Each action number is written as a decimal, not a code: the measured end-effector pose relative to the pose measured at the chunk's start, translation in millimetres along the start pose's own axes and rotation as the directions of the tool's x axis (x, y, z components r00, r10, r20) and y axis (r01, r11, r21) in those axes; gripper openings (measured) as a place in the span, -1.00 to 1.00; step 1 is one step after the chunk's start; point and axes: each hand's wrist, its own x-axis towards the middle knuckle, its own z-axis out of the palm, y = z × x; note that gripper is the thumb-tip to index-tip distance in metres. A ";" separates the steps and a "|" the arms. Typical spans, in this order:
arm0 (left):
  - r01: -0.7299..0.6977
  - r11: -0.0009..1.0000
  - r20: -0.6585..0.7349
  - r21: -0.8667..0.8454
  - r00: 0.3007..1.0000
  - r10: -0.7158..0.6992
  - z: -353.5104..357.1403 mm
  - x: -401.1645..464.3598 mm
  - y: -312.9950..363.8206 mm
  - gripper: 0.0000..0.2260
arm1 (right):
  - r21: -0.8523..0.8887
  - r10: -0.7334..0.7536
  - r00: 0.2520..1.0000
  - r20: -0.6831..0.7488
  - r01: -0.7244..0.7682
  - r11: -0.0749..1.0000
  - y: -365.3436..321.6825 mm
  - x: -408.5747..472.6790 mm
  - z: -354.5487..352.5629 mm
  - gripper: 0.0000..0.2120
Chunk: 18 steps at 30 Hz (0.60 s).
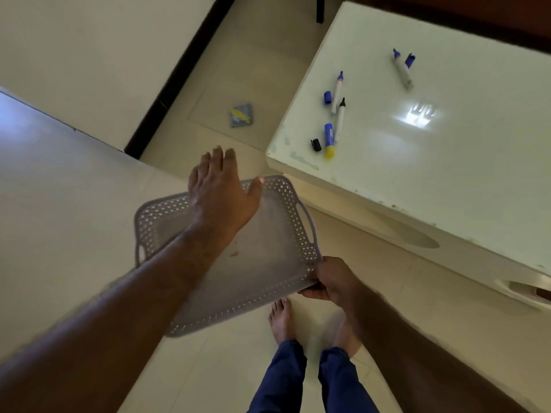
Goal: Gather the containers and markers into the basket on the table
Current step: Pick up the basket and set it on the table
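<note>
The left hand [222, 193] reaches forward on an outstretched bare forearm, palm down, fingers straight and close together, thumb spread to the side. The right hand [334, 281] sits lower and nearer the body, fingers curled in a pinching grip, its forearm angled in from the lower right.

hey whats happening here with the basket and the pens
A person stands holding an empty grey basket above the floor, beside the white table. The right hand grips its near corner; the left hand reaches flat over it, fingers straight. Uncapped markers and loose caps lie on the table, nothing gathered yet.
</note>
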 end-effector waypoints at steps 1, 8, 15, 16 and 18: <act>0.012 1.000 -0.006 0.007 1.000 -0.012 -5.6 3.8 -0.3 -0.28 | -0.004 -0.056 0.998 0.006 0.056 0.998 -6.4 -6.4 -0.8 -0.85; -0.127 0.990 -0.155 0.068 0.979 0.136 -27.4 22.8 42.5 -0.28 | 0.090 -0.309 0.937 -0.165 0.327 0.941 -79.1 -28.3 -58.6 -0.76; -0.253 0.967 -0.296 0.022 0.923 0.248 -15.5 32.1 120.1 -0.30 | 0.190 -0.320 0.854 -0.410 0.423 0.886 -115.9 -29.3 -179.1 -0.79; -0.223 0.975 -0.281 -0.016 0.937 0.209 -9.8 34.5 127.7 -0.29 | 0.210 -0.307 0.851 -0.426 0.423 0.882 -116.0 -30.8 -194.6 -0.81; -0.155 0.983 -0.219 -0.102 0.967 0.130 4.1 37.7 138.6 -0.26 | 0.253 -0.267 0.845 -0.464 0.415 0.874 -113.2 -33.5 -218.1 -0.83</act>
